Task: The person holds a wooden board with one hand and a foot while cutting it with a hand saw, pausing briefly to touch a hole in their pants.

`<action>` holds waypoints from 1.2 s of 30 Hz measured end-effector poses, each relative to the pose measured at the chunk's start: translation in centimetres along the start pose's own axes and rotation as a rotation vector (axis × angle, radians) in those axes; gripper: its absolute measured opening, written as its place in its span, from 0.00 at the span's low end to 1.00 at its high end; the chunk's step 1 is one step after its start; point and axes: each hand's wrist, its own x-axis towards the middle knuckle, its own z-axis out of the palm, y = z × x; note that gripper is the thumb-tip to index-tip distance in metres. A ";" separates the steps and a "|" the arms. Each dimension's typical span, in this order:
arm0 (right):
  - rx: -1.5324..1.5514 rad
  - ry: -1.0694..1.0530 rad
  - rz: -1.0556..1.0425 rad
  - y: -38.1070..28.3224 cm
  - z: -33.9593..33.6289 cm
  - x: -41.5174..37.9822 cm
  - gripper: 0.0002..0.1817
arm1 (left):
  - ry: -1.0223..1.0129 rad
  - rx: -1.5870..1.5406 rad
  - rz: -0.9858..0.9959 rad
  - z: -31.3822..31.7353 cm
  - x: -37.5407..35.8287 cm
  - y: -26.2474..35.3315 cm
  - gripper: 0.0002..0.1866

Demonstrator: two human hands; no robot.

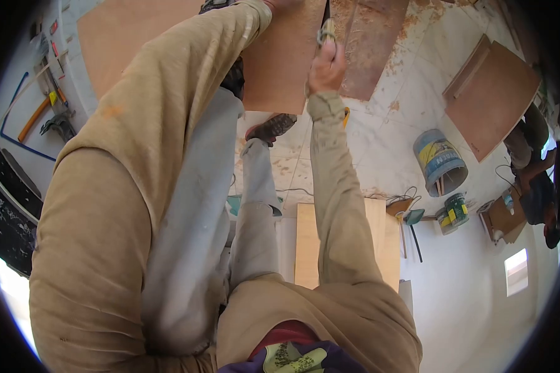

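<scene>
My right hand (pixel 328 67) is closed around the yellowish handle of a handsaw (pixel 327 30). Its narrow dark blade points away from me, along the gap between two brown wooden panels. The left panel (pixel 277 68) lies under my left arm, and sawdust is scattered over the right panel (pixel 370 50). Only the wrist and a bit of my left hand (pixel 283 5) show at the top edge, over the left panel; its fingers are out of sight. One dark shoe (pixel 272 128) of mine rests on the tiles below the panel.
At left lie a hammer (pixel 57 124) and a blue-framed hacksaw (pixel 7 127). A blue bucket (pixel 440 163), green cans (pixel 457 209) and another brown panel (pixel 494 93) stand or lie at right. Another person (pixel 535 168) is at the far right edge. Sawdust covers some floor tiles.
</scene>
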 end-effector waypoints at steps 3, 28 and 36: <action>0.024 0.000 0.084 0.0 1.9 3.6 0.18 | -0.007 -0.039 -0.003 -0.1 0.0 -0.5 0.30; -0.043 0.035 0.059 -1.3 -1.5 -6.1 0.15 | 0.022 -0.054 0.033 -0.6 0.3 0.4 0.30; 0.024 -0.046 0.227 -0.4 -5.3 -14.9 0.19 | 0.065 -0.007 0.048 -0.4 0.3 0.2 0.30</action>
